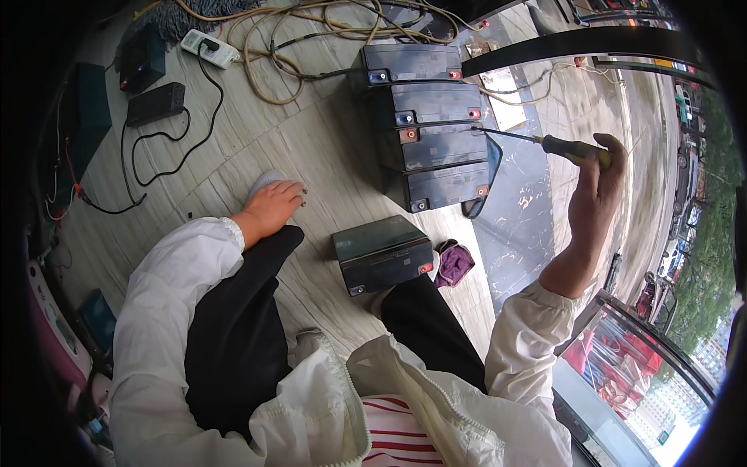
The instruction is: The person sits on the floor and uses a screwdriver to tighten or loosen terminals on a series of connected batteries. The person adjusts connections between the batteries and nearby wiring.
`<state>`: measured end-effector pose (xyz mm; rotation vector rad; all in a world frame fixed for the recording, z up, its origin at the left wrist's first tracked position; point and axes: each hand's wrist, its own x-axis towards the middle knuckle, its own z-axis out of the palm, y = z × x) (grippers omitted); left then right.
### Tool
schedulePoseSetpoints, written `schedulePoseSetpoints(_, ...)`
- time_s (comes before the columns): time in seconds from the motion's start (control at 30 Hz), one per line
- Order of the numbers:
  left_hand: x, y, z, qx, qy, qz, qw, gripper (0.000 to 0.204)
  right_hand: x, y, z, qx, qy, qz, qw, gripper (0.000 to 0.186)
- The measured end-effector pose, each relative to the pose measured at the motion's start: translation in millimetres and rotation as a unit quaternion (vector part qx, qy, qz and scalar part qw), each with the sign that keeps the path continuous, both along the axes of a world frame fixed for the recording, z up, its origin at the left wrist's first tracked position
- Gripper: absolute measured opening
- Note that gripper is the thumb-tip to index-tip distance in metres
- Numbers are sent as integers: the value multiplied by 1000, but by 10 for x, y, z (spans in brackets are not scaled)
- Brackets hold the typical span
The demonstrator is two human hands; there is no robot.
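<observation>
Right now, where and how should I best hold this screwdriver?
Probably by the screwdriver's thick handle, coming from the right, as your right hand does. The thin shaft points left, with its tip at the right end of a battery, so that side is less suited to gripping.

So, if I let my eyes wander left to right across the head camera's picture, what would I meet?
Black adapter → white power strip → left fingers → lone dark battery → purple fabric item → screwdriver → right fingers → green trees.
</observation>
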<state>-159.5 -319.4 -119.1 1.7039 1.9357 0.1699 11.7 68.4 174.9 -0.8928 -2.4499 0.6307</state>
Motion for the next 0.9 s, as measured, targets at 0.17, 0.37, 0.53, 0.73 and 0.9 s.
schedulePoseSetpoints(0.17, -1, 9, 1, -4, -5, 3, 1000, 32, -15, -42, -129, 69, 66, -28, 995, 32)
schedulePoseSetpoints(0.37, -3, 0, -14, -8, 0, 1, 1000, 30, -11, -14, -155, 7, 127, -14, 992, 36)
schedulePoseSetpoints(0.53, -3, -7, -27, 0, 6, -1, 1000, 30, -45, -84, -162, 130, 45, -82, 987, 39)
schedulePoseSetpoints(0.73, 0, -18, -32, -4, 6, -1, 1000, 30, -46, -87, -182, 38, 158, -32, 986, 35)
schedulePoseSetpoints(0.9, 0, -2, -39, -2, 7, -6, 1000, 29, -30, -21, -229, 60, 180, -12, 982, 35)
